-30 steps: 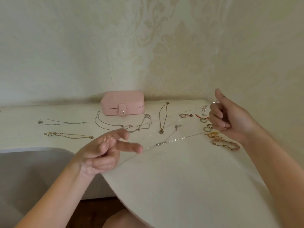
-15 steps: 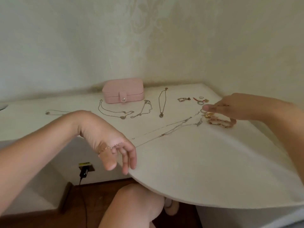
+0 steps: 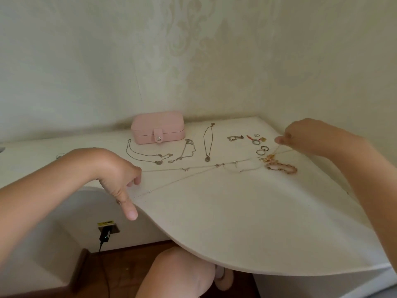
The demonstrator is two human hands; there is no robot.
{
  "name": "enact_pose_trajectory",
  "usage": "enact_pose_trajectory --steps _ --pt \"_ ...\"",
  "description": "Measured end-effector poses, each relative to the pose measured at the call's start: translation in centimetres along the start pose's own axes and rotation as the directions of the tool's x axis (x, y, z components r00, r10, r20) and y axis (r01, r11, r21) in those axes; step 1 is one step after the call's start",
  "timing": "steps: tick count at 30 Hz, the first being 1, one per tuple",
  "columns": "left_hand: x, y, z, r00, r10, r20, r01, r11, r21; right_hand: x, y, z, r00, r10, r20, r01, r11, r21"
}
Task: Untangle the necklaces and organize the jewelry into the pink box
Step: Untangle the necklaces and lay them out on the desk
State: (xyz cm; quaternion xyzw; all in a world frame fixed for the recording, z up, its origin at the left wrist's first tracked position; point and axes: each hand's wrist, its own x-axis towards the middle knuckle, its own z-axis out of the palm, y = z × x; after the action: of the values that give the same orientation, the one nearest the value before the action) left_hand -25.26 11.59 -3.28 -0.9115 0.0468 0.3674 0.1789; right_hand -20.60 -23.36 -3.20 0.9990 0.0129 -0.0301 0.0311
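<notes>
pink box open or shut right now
Shut. The lid of the pink box sits flush on its base, and the snap tab is folded down over the front seam.

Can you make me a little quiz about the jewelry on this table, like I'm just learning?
1. True or false: the pink box is open.
2. What stretches between the left hand and the right hand? A: thin chains. B: a ribbon. C: a belt.
3. Fill in: the pink beaded bracelet lies nearer the ___ hand.
Key: 1 false, its flap is snapped shut; 2 A; 3 right.
</notes>
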Motion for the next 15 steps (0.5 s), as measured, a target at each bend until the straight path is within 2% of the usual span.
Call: enact_pose_trajectory --steps 2,4,8,12,15 --pt "1.0 -1.5 0.6 0.999 -0.055 0.001 0.055 0.998 0.003 0.3 0.5 -0.4 0.999 0.035 -0.017 -0.036 0.999 -0.023" --pt "1.5 -2.5 1.1 0.997 -0.078 -0.018 0.078 0.997 -0.011 0.1 0.7 -0.8 0.995 0.085 0.044 -0.084 0.996 -0.012" --pt "2.5 -3.7 1.7 0.994 -0.038 -0.099 0.022 0.987 -0.159 -1.0 1.1 -0.4 0.993 0.068 0.096 -0.072 0.996 0.043" --pt "3.1 -3.2 1.8 0.985 -0.013 -0.17 -0.02 0.981 -0.192 -2.6 1.1 0.8 0.995 0.036 0.097 -0.044 0.996 0.076" --pt "3.7 -3.0 1.8 0.981 0.005 -0.194 -0.043 0.98 -0.192 -4.3 1.4 1.6 0.983 0.086 0.164 -0.101 0.992 0.081"
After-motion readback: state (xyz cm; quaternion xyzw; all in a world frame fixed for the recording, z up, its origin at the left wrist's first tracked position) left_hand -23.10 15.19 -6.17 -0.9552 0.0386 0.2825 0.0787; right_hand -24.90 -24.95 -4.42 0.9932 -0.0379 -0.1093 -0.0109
